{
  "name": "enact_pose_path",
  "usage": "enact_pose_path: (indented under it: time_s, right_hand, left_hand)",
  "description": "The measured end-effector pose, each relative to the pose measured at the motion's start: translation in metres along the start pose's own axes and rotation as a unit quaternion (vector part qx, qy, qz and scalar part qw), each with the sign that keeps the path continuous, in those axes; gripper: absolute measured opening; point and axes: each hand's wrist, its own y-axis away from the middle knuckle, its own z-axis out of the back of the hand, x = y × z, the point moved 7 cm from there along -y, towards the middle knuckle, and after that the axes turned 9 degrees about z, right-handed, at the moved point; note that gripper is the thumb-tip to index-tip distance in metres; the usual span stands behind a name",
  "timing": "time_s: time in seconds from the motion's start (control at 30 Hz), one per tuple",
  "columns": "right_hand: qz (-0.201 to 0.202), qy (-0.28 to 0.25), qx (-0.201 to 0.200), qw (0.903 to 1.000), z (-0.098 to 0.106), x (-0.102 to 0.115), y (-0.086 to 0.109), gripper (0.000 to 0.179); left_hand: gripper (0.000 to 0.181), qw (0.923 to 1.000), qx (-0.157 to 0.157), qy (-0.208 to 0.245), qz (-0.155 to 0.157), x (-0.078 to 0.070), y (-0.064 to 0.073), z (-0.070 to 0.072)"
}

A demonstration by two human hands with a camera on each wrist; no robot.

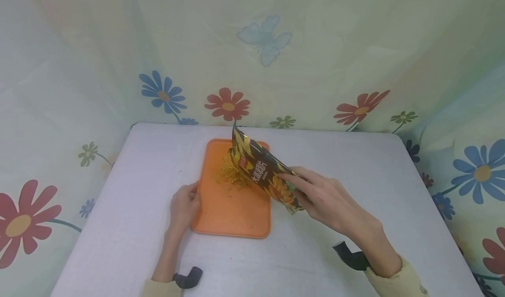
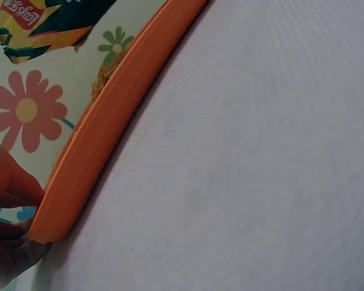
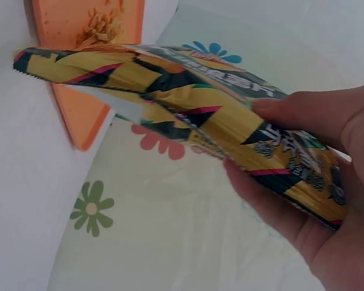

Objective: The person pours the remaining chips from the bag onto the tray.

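Observation:
My right hand (image 1: 329, 202) grips a black-and-yellow chip bag (image 1: 262, 169) by its lower end, thumb on one face and fingers on the other. The bag tilts over the orange tray (image 1: 232, 216), its torn mouth toward the far left. Below that mouth lies a pile of crushed yellow chips (image 1: 229, 172), partly hidden by the bag. With my left hand (image 1: 184, 207) I pinch the tray's left edge; in the left wrist view, thumb and fingers (image 2: 24, 188) close round its corner. In the right wrist view, the bag (image 3: 218, 124) looks flattened and creased.
A white cloth (image 1: 339, 161) covers the table under the tray. Flowered curtain (image 1: 307, 82) hangs along the back and both sides. Black curved pieces (image 1: 351, 257) are strapped at both wrists.

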Motion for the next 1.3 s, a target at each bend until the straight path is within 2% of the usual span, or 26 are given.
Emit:
enact_pose_path:
  time_s: [0.37,0.57,0.87,1.13,1.3]
  right_hand:
    - [0.005,0.004,-0.009,0.9999,0.0015,0.0003,-0.0008,0.058]
    - [0.009,0.003,-0.019,0.9998,0.0025,0.0001,-0.001,0.057]
    - [-0.013,-0.007,0.009,0.9998,0.0006,-0.0022,0.0004,0.055]
    - [0.003,-0.002,-0.02,0.9998,0.0037,-0.0004,0.0019,0.055]
    - [0.005,-0.001,-0.024,0.9997,0.0039,0.0003,0.0021,0.056]
  left_hand:
    - [0.042,1.0,0.006,0.006,0.001,-0.0012,-0.0019,0.0011]
    - [0.041,1.0,-0.004,0.003,-0.007,-0.0019,-0.0027,0.0032]
    - [0.04,0.9999,0.002,0.013,-0.011,-0.0011,-0.0025,0.0004]
    - [0.04,0.9999,0.007,0.01,-0.01,0.0,-0.0021,0.0003]
    - [0.041,0.9999,0.009,0.011,-0.008,0.0007,-0.0017,0.0002]
